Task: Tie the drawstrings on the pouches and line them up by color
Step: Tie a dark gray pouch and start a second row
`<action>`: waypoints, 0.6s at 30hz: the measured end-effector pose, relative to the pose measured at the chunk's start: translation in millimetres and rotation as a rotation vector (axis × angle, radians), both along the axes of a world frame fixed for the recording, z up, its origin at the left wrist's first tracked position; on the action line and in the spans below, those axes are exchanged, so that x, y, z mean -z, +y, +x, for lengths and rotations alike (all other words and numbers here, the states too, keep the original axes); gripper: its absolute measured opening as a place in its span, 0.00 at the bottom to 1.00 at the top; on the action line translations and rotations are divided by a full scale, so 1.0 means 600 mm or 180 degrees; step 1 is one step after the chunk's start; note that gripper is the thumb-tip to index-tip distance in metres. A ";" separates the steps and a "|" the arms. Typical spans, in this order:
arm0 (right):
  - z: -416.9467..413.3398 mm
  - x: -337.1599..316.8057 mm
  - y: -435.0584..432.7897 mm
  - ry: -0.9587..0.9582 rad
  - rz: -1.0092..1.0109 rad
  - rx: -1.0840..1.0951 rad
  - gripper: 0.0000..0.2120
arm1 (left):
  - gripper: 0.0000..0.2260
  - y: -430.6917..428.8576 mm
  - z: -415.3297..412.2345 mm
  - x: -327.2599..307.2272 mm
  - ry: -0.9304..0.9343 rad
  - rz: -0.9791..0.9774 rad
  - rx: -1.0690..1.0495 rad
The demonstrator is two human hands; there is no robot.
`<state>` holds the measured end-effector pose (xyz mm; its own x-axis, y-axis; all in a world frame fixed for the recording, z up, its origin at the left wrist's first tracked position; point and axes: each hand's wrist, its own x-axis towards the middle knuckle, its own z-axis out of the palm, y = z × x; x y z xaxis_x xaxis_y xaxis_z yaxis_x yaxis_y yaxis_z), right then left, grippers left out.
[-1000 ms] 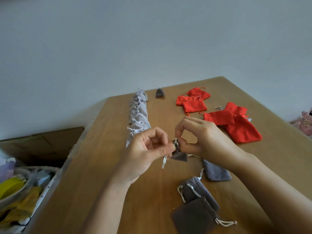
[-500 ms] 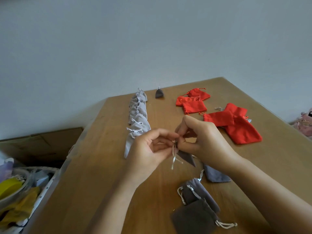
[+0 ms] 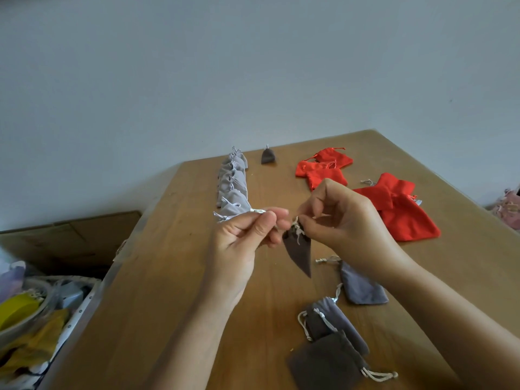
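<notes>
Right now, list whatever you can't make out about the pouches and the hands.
- Head view: the knot on the brown pouch. The fingertips of the left hand and right hand pinch its drawstring and cover it.
- Head view: the near end of the grey pouch row, behind the left hand.
- Head view: pink things, cut off by the right edge.

Left hand [image 3: 242,243], right hand [image 3: 346,220] pinch drawstring [image 3: 296,224]; dark pouch [image 3: 299,256] hangs, seemingly knotted.

Nearest brown pouch [image 3: 323,364] cut by bottom edge; front light-grey pouch [image 3: 235,206] partly behind left hand [image 3: 239,243].
</notes>
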<state>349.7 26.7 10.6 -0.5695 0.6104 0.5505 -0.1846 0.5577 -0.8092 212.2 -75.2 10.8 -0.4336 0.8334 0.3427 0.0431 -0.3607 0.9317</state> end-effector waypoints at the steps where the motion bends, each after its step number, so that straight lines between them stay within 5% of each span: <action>1: -0.001 0.002 -0.001 -0.0054 0.0199 0.0040 0.12 | 0.09 0.000 0.003 -0.001 -0.0091 -0.0080 0.0000; 10: -0.013 0.018 -0.006 -0.0263 0.2039 0.0275 0.13 | 0.10 -0.004 -0.014 -0.004 -0.0304 -0.1230 0.0292; 18: -0.021 0.025 -0.011 -0.0235 0.2434 0.0201 0.11 | 0.05 -0.013 -0.039 -0.019 -0.0355 -0.1584 0.0421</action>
